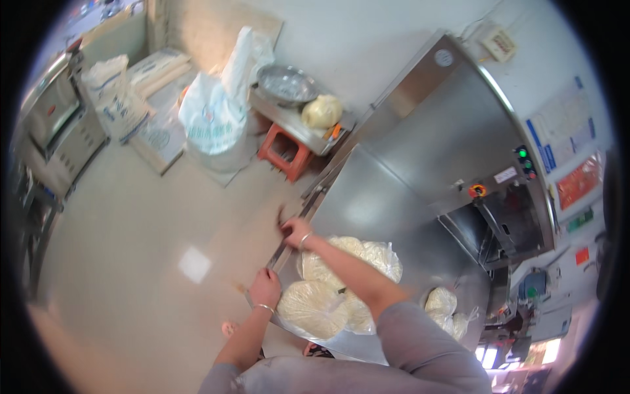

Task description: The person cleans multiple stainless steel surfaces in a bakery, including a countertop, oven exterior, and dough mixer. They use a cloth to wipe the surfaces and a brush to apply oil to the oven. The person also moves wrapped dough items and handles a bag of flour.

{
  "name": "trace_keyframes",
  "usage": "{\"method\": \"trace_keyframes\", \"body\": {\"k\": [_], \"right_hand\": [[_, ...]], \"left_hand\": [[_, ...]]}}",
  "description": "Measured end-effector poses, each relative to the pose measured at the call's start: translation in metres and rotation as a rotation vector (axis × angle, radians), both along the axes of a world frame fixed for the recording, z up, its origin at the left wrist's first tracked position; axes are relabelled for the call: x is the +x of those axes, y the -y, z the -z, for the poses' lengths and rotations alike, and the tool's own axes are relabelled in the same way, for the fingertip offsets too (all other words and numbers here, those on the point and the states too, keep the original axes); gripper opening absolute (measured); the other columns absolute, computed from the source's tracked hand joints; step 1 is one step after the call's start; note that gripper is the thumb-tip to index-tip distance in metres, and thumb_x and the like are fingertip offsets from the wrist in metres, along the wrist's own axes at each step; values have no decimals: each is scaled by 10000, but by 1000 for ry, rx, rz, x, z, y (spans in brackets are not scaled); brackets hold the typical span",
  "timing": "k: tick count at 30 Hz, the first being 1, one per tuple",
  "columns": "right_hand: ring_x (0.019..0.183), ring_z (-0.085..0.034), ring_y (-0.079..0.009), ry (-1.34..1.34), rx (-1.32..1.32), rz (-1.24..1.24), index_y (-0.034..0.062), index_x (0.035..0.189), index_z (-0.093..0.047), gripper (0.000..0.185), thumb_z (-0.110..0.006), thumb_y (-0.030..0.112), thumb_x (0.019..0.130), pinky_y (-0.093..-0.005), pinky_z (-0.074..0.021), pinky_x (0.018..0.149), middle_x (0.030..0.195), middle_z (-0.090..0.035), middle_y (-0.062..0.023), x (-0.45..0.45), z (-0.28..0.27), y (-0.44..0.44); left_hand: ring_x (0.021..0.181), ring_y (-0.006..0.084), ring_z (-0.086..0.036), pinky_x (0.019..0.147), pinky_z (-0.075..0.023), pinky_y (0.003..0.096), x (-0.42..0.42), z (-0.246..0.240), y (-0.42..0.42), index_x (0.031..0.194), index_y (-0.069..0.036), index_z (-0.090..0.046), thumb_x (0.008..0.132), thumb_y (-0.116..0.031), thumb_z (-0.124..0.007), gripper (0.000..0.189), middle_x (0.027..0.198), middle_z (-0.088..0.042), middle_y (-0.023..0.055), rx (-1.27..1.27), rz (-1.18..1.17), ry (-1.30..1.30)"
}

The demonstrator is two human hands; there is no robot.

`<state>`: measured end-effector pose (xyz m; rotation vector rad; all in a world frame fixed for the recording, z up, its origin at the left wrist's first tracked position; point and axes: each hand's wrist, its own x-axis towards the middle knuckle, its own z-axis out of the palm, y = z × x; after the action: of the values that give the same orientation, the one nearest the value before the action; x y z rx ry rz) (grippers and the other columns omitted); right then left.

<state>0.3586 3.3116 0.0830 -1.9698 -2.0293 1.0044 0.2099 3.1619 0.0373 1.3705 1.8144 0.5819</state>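
My left hand [266,289] rests with curled fingers on the near corner of a stainless steel table [364,197]. Farther along the same edge, my right hand [297,233] is at the metal rail [278,250]; a blurred dark thing shows just beyond its fingers, too unclear to name. Beside both hands, several clear plastic bags of pale noodle-like strands [312,308] lie on the table, partly covered by my right forearm. Smaller filled bags [441,301] sit farther right on the metal surface.
A steel machine [443,123] with buttons and a red emergency stop knob [477,191] stands beyond the table. Near the wall are an orange plastic stool [285,150], a metal bowl [288,84] and a large white plastic sack [214,115]. Paper sacks [118,98] lie at the upper left.
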Motion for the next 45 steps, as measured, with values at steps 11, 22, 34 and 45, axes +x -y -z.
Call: {"method": "trace_keyframes", "body": {"k": [11,22,34,45], "right_hand": [[683,-551,-71,-641,-504,35,41,969,-617,336,-663,363,884,-229,-482,569,829,-616,-11,-235,-10,130],[660,-561,-70,-653,-566,-326,32,965,-679,249,-606,265,914,-245,-472,597,745,-637,-4,-399,-9,18],[766,-634,-179,-854,-869,-453,7,1023,-643,263,-596,242,914,-298,-511,644,878,-664,-65,-717,-67,-163],[1027,-636,-276,-927,-1212,-68,-1,1187,-536,377,-521,293,951,-447,-553,841,1162,-618,-160,-905,-67,-185]], "left_hand": [[1005,143,-574,885,-464,295,-235,-19,78,1192,-16,-540,821,-57,-646,388,1123,-606,44,80,-327,809],[930,106,-581,803,-479,259,-447,-61,6,1111,-22,-606,859,-76,-634,259,1016,-639,26,79,-565,738],[858,92,-586,786,-484,243,-706,-130,-46,1150,-3,-606,849,-38,-628,303,927,-648,15,369,-881,602],[1065,241,-580,953,-446,362,-941,-193,-154,1155,53,-536,942,-173,-461,320,1202,-585,177,344,-576,1266]]}}
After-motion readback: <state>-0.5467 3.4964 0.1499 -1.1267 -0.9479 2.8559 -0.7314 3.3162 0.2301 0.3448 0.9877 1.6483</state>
